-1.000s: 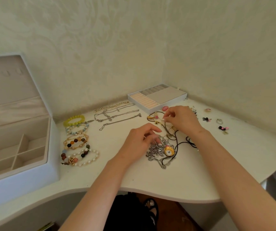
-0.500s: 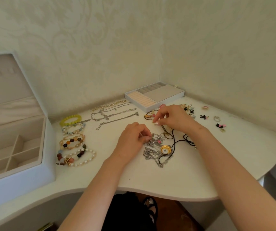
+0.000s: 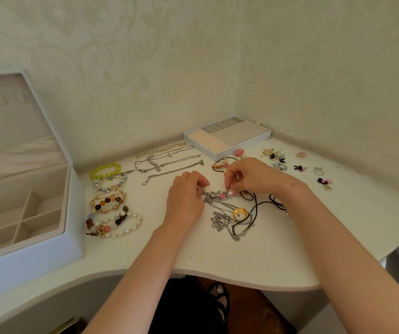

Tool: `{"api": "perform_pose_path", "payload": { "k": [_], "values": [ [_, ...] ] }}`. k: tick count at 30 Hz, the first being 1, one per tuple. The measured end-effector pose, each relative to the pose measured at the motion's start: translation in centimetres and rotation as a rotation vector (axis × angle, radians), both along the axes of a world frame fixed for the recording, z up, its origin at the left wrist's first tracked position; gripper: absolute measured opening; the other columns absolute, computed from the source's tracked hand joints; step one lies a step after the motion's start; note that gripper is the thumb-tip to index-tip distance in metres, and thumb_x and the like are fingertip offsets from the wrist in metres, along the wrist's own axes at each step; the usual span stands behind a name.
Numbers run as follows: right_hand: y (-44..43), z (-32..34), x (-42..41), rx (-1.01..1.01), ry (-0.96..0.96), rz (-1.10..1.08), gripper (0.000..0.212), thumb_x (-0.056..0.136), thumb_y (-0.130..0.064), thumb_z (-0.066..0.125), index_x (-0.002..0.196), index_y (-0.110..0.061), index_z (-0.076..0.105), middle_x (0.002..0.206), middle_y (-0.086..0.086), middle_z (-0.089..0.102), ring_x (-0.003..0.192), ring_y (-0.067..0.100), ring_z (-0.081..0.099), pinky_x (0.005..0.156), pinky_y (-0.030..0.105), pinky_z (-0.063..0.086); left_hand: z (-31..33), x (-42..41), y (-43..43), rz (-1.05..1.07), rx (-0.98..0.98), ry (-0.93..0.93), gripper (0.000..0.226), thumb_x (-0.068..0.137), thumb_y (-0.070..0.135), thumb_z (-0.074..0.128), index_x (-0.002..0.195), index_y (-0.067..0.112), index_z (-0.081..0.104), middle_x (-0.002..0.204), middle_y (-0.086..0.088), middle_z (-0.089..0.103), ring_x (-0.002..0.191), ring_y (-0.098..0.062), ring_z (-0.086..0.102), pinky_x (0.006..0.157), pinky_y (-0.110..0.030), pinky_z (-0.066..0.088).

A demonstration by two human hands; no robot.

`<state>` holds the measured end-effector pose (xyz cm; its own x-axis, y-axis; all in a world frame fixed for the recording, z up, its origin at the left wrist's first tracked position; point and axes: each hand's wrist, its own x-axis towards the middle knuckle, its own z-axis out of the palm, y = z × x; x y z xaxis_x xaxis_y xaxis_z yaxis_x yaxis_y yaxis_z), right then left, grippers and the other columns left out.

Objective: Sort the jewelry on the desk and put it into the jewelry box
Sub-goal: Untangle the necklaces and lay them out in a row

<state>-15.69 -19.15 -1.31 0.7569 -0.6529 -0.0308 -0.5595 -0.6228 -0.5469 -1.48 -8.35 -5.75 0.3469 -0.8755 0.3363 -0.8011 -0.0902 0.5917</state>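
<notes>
A tangled pile of silver chains and black cords (image 3: 229, 218) with a gold round pendant (image 3: 240, 213) lies mid-desk. My left hand (image 3: 186, 198) pinches one end of a silver chain with a pink charm (image 3: 220, 195). My right hand (image 3: 249, 175) pinches the same chain from the other side, just above the pile. The open white jewelry box (image 3: 24, 247) with empty compartments stands at the left. Its removable ring tray (image 3: 227, 137) sits at the back by the wall corner.
Several beaded bracelets (image 3: 111, 201) lie in a column left of my hands. Straightened silver necklaces (image 3: 169, 162) lie behind them. Small earrings and rings (image 3: 299, 167) are scattered at the right. The desk's curved front edge (image 3: 217, 276) runs below my forearms.
My left hand curled from flat fingers into a pinch on the chain. My right hand came down from the gold bangles toward the pile and took the chain too.
</notes>
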Motion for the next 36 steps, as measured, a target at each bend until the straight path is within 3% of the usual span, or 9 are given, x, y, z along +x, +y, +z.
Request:
{"api": "perform_pose_path", "payload": {
  "k": [5,9,13,17,21,24,27,31,36],
  "values": [
    [0.4,0.5,-0.4,0.068,-0.127,-0.005,0.02,0.072,-0.013,0.079,0.069,-0.023,0.063,0.071,-0.011,0.06,0.06,-0.005,0.048,0.059,0.011,0.038,0.8,-0.7,0.3,-0.099,-0.082,0.044,0.005,0.091,0.021,0.057,0.095,0.022,0.06,0.094,0.016,0.057,0.096,-0.009,0.048,0.084,-0.029,0.038],
    [0.8,1.3,-0.5,0.173,-0.405,-0.028,0.017,0.072,-0.003,0.078,0.073,-0.011,0.063,0.072,-0.006,0.064,0.06,-0.004,0.053,0.057,0.006,0.04,1.0,-1.0,0.5,-0.168,-0.067,0.137,0.016,0.086,0.031,0.064,0.099,0.028,0.054,0.091,0.018,0.061,0.092,-0.004,0.048,0.076,-0.021,0.035],
    [1.1,1.4,-0.4,0.236,-0.52,-0.022,0.018,0.073,-0.001,0.076,0.073,-0.012,0.062,0.067,-0.003,0.066,0.062,0.002,0.06,0.06,0.009,0.045,1.0,-1.0,0.4,-0.191,-0.091,0.164,0.022,0.085,0.028,0.066,0.1,0.031,0.05,0.088,0.015,0.064,0.09,-0.007,0.053,0.076,-0.023,0.037],
    [1.4,1.3,0.0,0.311,-0.57,0.039,0.009,0.079,0.0,0.07,0.083,-0.006,0.065,0.079,0.011,0.067,0.071,0.013,0.063,0.07,0.019,0.052,1.0,-0.9,0.3,-0.17,-0.157,0.088,0.009,0.088,0.032,0.062,0.087,0.027,0.054,0.082,0.009,0.058,0.084,-0.011,0.049,0.07,-0.024,0.037],
    [1.5,1.3,0.0,0.317,-0.571,0.051,0.009,0.082,-0.001,0.068,0.09,-0.005,0.068,0.072,0.007,0.065,0.064,0.016,0.061,0.067,0.029,0.053,0.7,-0.4,-0.1,-0.111,-0.223,0.019,0.012,0.09,0.025,0.059,0.079,0.02,0.056,0.084,0.005,0.055,0.082,-0.01,0.048,0.064,-0.015,0.032],
    [1.6,1.5,-0.2,0.339,-0.59,0.054,0.012,0.082,0.0,0.068,0.091,-0.008,0.068,0.067,0.002,0.062,0.059,0.015,0.06,0.063,0.03,0.052,0.9,-0.2,-0.1,-0.012,-0.306,0.173,0.012,0.092,0.02,0.055,0.081,0.015,0.056,0.084,0.003,0.06,0.078,-0.009,0.053,0.061,-0.018,0.034],
    [1.7,1.6,-0.2,0.353,-0.557,0.064,0.018,0.08,0.0,0.07,0.094,-0.01,0.069,0.069,-0.002,0.059,0.058,0.01,0.054,0.058,0.021,0.047,1.2,-0.4,0.1,0.009,-0.319,0.416,0.014,0.094,0.018,0.052,0.081,0.015,0.053,0.079,0.006,0.066,0.077,-0.006,0.061,0.067,-0.016,0.044],
    [1.6,1.5,-0.2,0.343,-0.498,0.043,0.023,0.078,-0.001,0.072,0.096,-0.016,0.071,0.075,-0.007,0.058,0.069,0.003,0.054,0.064,0.014,0.046,1.8,-0.4,0.5,-0.007,-0.376,0.765,0.013,0.096,0.015,0.049,0.086,0.008,0.053,0.08,-0.004,0.07,0.074,-0.012,0.067,0.07,-0.023,0.053],
    [1.6,1.6,-0.3,0.317,-0.427,-0.015,0.022,0.081,-0.009,0.071,0.101,-0.019,0.073,0.072,-0.001,0.054,0.067,0.006,0.047,0.064,0.014,0.039,2.4,-0.5,0.8,-0.005,-0.392,0.883,0.015,0.096,0.014,0.049,0.082,0.009,0.052,0.059,0.001,0.058,0.05,-0.011,0.056,0.055,-0.027,0.053]
  ]
}}
